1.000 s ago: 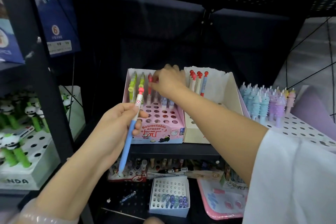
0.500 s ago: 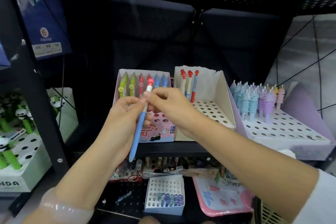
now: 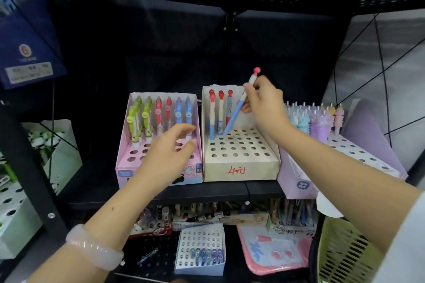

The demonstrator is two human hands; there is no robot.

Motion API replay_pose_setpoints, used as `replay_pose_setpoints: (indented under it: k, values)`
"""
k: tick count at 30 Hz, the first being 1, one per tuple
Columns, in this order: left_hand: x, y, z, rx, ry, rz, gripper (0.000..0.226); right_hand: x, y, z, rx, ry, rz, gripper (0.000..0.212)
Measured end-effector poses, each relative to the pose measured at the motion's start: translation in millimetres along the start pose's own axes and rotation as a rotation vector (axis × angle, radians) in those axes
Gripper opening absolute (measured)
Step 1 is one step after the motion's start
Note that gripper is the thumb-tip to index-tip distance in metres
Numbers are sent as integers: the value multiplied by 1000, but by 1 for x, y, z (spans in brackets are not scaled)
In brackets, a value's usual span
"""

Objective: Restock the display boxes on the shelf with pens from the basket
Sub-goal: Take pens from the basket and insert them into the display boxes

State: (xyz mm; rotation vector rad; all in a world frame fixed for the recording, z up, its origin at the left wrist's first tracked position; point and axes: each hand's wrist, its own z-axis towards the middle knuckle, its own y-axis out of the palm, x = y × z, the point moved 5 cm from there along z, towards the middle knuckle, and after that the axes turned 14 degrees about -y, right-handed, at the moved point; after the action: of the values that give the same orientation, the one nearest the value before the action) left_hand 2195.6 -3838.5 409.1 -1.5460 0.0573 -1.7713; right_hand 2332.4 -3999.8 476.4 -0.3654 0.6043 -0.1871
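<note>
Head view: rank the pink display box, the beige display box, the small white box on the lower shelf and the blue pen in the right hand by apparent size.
1-2. pink display box and beige display box: look alike, not ranked.
3. small white box, farther down, so unsure.
4. blue pen, held by the right hand.

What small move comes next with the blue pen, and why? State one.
Probably stand the blue pen upright and push it down into its hole. The right hand pinches it tilted, its tip at a back-row hole of the beige box, beside three upright pens. The left hand holds nothing.
</note>
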Motion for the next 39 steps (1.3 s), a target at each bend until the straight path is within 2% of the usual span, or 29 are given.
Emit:
replay_pose_setpoints:
  k: [3,7,9,12,16,20,25,29,32,33,35,39]
  values:
    - [-3,2,2,-2,1,15,27,0,18,1,-121,-77,-170,19]
    - [-3,2,1,-38,4,-9,23,5,50,-6,-472,-47,-297,16]
    - [-1,2,-1,-49,8,-19,23,11,60,-16,-580,-17,-291,14]
    - [4,3,-6,-71,0,-59,25,17,56,-27,-585,28,-245,13]
    - [24,19,-23,-128,49,-160,26,13,22,-36,-476,77,-126,10]
    - [43,71,-51,-333,69,-264,24,3,-28,-66,-481,148,141,9]
    - [49,154,-88,-563,19,-276,25,17,-103,-127,-468,248,243,14]
    - [50,217,-122,-688,15,-280,27,50,-165,-189,-452,341,177,18]
    - [47,256,-144,-764,70,-155,19,93,-195,-245,-494,469,98,18]
    - [45,266,-150,-788,88,-96,18,109,-200,-264,-537,508,60,16]
    - [40,285,-159,-822,117,30,21,142,-203,-304,-722,555,-93,10]
    - [27,311,-171,-866,158,240,27,204,-196,-374,-1078,551,-350,28]
